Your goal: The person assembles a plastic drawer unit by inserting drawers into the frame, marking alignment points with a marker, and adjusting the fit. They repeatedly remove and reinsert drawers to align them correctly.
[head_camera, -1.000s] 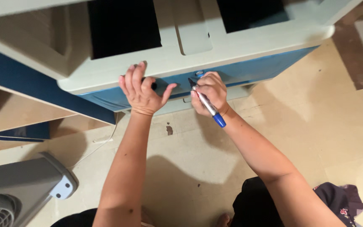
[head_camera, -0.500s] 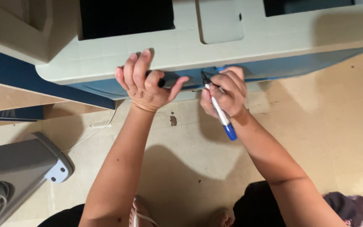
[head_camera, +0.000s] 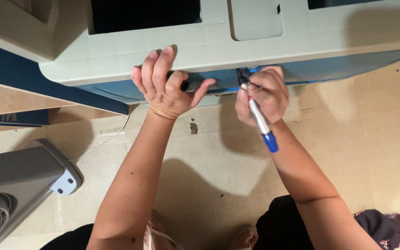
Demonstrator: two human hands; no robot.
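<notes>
View from above onto a beige tiled floor (head_camera: 348, 153), scuffed and stained. A pale grey-green and blue plastic unit (head_camera: 218, 41) fills the top. The left hand (head_camera: 165, 88) curls around a small black knob (head_camera: 184, 85) at its blue edge. The right hand (head_camera: 262, 95) grips a blue-capped marker (head_camera: 258, 115), tip touching the unit. A grey fan (head_camera: 15, 190) stands lower left.

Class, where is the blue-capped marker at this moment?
In the head view, the marker is right of centre, in the right hand, its tip against the blue side of the grey-topped cabinet, beside the left hand.
</notes>
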